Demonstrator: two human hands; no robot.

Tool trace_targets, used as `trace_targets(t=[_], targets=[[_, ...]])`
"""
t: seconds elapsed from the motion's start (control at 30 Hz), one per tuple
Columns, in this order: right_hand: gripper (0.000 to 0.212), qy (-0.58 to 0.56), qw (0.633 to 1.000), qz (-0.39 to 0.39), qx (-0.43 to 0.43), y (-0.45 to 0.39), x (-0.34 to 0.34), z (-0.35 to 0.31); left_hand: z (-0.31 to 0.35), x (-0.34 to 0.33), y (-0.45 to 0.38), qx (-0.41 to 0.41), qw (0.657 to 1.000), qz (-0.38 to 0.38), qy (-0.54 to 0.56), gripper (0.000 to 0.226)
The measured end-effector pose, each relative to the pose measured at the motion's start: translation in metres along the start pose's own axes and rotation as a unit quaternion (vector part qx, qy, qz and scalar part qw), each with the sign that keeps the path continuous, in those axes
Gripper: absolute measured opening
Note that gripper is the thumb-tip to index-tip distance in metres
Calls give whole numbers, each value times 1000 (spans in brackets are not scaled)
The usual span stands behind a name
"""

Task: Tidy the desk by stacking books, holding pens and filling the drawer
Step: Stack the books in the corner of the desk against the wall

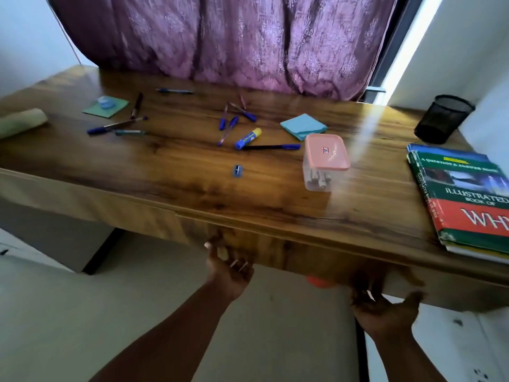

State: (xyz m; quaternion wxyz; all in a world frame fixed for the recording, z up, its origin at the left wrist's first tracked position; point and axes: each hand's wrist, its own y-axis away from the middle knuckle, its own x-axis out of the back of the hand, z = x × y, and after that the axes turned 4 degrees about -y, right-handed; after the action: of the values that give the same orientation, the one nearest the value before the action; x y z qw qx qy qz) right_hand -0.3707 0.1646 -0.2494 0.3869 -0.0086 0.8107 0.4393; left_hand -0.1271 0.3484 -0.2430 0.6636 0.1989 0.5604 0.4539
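The wooden desk has a closed drawer front under its near edge. My left hand is palm up with its fingers hooked under the drawer's lower left edge. My right hand is also palm up, fingers curled under the lower edge further right and thumb spread out. Loose pens lie in a left group and a middle group. A stack of books lies at the right, behind it a black mesh pen holder.
Also on the desk are a glue stick, a black marker, a blue sharpener, blue sticky notes, green notes, a pink-lidded plastic box and a pale roll. A purple curtain hangs behind.
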Motion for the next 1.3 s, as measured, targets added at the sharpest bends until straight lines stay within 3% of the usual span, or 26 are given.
trace_targets(t=[0.1, 0.2, 0.3, 0.37, 0.43, 0.47, 0.5, 0.53, 0.57, 0.6, 0.63, 0.67, 0.73, 0.8, 0.87, 1.03, 1.1, 1.3], targets=[[107, -17, 1000, -2, -10, 5, 14, 4, -11, 3, 5, -18, 999, 32, -3, 80], [87, 4, 999, 18, -28, 24, 30, 5, -23, 14, 18, -33, 998, 61, -14, 86], [77, 176, 979, 94, -52, 63, 46, 5, -40, 15, 57, -29, 978, 155, -140, 77], [53, 404, 908, 113, 7, 102, 48, 2, -55, 14, 93, -3, 965, 163, -205, 52], [21, 608, 759, 47, 228, 136, 44, -10, -64, 4, 137, -46, 952, 94, -289, 27], [12, 656, 668, -11, 352, 150, 38, -19, -67, -1, 156, -124, 920, 56, -369, 19], [13, 684, 571, -70, 448, 157, 32, -28, -66, -4, 170, -233, 851, 18, -470, 14], [21, 716, 476, -111, 499, 159, 26, -36, -62, -8, 182, -365, 720, -10, -590, 13], [31, 753, 396, -130, 509, 156, 21, -42, -55, -10, 187, -467, 550, -24, -692, 18], [40, 797, 341, -135, 481, 151, 17, -47, -48, -12, 184, -515, 396, -41, -759, 30], [50, 837, 304, -130, 435, 146, 13, -50, -43, -16, 177, -506, 293, -51, -810, 42], [61, 863, 289, -130, 394, 142, 10, -50, -40, -19, 171, -456, 264, -50, -849, 49], [66, 874, 287, -132, 369, 140, 11, -50, -37, -25, 159, -334, 278, -54, -899, 43], [52, 876, 301, -132, 354, 146, 12, -51, -35, -30, 155, -257, 347, -71, -899, 35], [36, 882, 326, -127, 317, 157, 10, -53, -31, -31, 154, -216, 389, -88, -891, 28], [25, 896, 366, -137, 210, 190, 6, -51, -21, -25, 156, -115, 411, -146, -892, 30], [28, 898, 388, -126, 168, 200, 7, -51, -22, -23, 156, -75, 398, -171, -898, 31], [21, 901, 403, -149, 62, 212, 20, -52, -29, -31, 155, 4, 276, -265, -924, 11]])
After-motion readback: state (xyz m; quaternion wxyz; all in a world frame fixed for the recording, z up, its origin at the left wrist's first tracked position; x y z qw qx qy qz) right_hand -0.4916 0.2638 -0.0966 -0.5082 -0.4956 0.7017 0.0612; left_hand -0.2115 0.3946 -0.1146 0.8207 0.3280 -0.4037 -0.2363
